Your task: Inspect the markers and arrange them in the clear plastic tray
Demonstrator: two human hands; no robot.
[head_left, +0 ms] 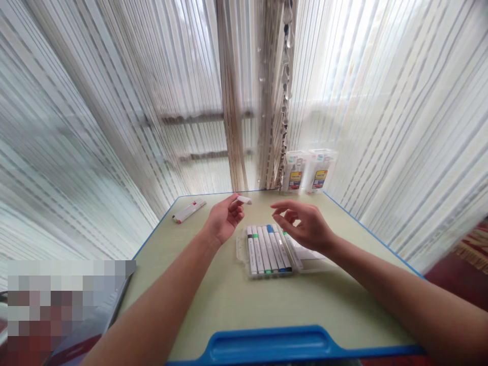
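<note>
Between the thumb and fingers of my left hand is a white marker, its far end pointing right. My right hand hovers to the right with its fingers curved and the thumb apart from them, holding nothing. Below and between the hands lies a clear plastic case with several white markers side by side in it. Their caps and ends show green, blue and black. One more marker with a green band slants along the case's right side, partly behind my right hand.
Several loose markers lie at the table's back left. Two clear packages with yellow labels stand at the back right, by the string curtain. The pale green table has a blue rim and a blue recessed tray in front.
</note>
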